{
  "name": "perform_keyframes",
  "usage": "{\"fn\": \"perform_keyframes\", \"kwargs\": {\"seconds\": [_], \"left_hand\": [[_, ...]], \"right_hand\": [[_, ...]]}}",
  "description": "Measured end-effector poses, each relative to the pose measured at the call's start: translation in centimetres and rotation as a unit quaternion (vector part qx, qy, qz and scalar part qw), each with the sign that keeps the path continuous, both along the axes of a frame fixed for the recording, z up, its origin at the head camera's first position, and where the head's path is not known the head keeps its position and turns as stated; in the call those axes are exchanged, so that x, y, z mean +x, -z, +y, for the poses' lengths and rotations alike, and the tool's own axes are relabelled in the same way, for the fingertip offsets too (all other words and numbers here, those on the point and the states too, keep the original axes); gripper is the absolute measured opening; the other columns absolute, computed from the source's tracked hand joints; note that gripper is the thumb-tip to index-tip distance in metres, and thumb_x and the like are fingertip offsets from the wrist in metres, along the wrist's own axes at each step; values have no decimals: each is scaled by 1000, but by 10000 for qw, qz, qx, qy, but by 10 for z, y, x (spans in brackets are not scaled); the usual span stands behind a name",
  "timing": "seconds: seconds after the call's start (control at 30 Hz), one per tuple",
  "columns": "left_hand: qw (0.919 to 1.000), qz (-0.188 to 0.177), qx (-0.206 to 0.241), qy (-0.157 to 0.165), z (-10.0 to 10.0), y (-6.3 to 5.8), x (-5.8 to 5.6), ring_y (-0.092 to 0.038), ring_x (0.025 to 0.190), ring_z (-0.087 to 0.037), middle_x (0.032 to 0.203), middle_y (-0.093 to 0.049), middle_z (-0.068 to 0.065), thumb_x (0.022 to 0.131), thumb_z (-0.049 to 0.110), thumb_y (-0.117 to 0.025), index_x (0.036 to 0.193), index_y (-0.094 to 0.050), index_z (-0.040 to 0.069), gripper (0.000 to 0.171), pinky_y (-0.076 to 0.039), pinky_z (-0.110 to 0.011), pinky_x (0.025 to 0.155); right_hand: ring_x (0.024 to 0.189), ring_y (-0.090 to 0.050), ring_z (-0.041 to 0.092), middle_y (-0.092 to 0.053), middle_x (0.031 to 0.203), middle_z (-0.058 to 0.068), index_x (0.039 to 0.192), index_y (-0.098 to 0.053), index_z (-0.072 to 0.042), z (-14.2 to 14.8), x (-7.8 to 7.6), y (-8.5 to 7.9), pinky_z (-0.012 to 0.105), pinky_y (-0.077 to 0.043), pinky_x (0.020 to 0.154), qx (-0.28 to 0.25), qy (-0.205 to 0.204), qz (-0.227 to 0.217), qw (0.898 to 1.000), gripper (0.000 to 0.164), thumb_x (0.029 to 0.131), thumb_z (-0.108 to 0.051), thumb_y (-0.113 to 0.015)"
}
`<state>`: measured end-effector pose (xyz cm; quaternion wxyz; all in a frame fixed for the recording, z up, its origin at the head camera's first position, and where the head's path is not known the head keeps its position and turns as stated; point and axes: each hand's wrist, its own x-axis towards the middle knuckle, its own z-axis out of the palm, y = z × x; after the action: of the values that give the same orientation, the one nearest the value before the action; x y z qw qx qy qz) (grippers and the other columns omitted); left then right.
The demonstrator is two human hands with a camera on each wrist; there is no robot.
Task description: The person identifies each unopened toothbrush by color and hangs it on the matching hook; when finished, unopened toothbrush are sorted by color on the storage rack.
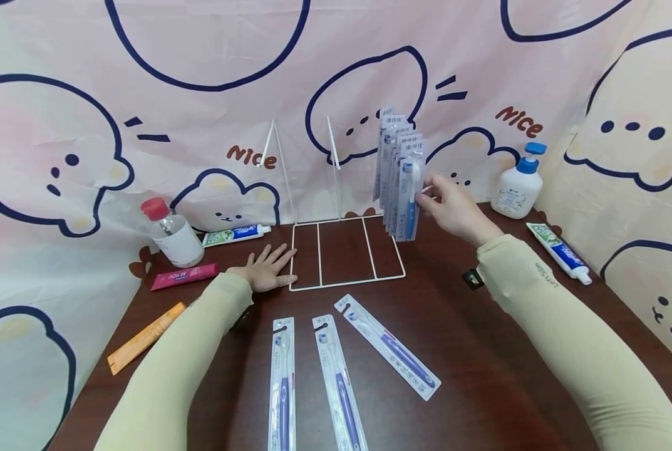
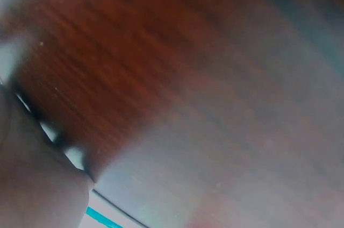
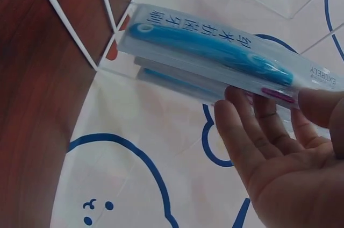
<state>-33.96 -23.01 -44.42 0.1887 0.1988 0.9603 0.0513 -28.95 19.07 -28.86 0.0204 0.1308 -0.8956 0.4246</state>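
My left hand [image 1: 265,270] lies on the table with fingers spread, its fingertips at the left side of a white wire rack [image 1: 347,285]. On the rack's right side hangs a row of several packaged toothbrushes [image 1: 391,169]. My right hand [image 1: 451,203] pinches the right edge of the front packaged toothbrush [image 3: 209,50], which has a blue handle; the thumb is in front and the fingers are behind. Three purple-handled packaged toothbrushes [image 1: 389,344] lie on the table before the rack. The left wrist view shows mostly blurred tabletop [image 2: 118,66] and part of the left hand [image 2: 43,169].
At the left are a red-capped bottle [image 1: 180,244], a toothpaste tube [image 1: 235,234], a pink tube [image 1: 185,276] and an orange tube [image 1: 146,338]. A blue-topped pump bottle [image 1: 517,188] and another toothpaste tube [image 1: 559,252] stand and lie at the right. Patterned cloth [image 1: 211,144] hangs behind.
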Motion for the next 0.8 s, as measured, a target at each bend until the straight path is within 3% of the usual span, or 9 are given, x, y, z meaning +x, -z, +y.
{"fn": "perform_keyframes", "kwargs": {"seconds": [0.2, 0.37, 0.47, 0.6, 0.8], "left_hand": [[10000, 5, -31, 63, 1, -3, 3, 11, 136, -35, 153, 10, 0, 81, 75, -28, 147, 3, 33, 84, 4, -64, 100], [9998, 170, -7, 138, 3, -7, 5, 9, 136, -38, 154, 7, -4, 85, 71, -29, 148, 1, 29, 82, 2, -65, 99], [9998, 130, -109, 89, 2, -6, 3, 10, 136, -36, 153, 9, -1, 84, 72, -28, 148, 3, 31, 82, 3, -64, 99], [9999, 72, -86, 74, 1, -1, -1, 12, 136, -34, 153, 11, 1, 82, 75, -27, 147, 5, 33, 84, 5, -64, 99], [10000, 71, -40, 27, 1, 2, -1, 13, 137, -33, 153, 11, 3, 80, 77, -28, 146, 5, 36, 84, 4, -63, 100]], "right_hand": [[94, -58, 25, -54, 113, 6, 121, -44, -17, 7, 3, 13, 43, -47, 79, 202, 69, -451, 9988, 35, 93, -35, -53], [90, -57, 25, -57, 107, 8, 123, -48, -15, 11, 12, 30, 41, -46, 77, 941, -105, -620, 9936, 38, 93, -37, -53], [89, -57, 23, -59, 104, 7, 121, -53, -12, 2, 26, 42, 40, -46, 76, 1632, -425, -629, 9837, 39, 92, -38, -54], [89, -59, 21, -63, 101, 6, 119, -57, -7, -18, 53, 60, 41, -46, 78, 2451, -979, -558, 9629, 43, 90, -39, -56], [103, -56, 29, -61, 110, 13, 119, -59, -2, -48, 92, 84, 44, -42, 88, 3116, -1366, 40, 9403, 48, 88, -39, -59]]}}
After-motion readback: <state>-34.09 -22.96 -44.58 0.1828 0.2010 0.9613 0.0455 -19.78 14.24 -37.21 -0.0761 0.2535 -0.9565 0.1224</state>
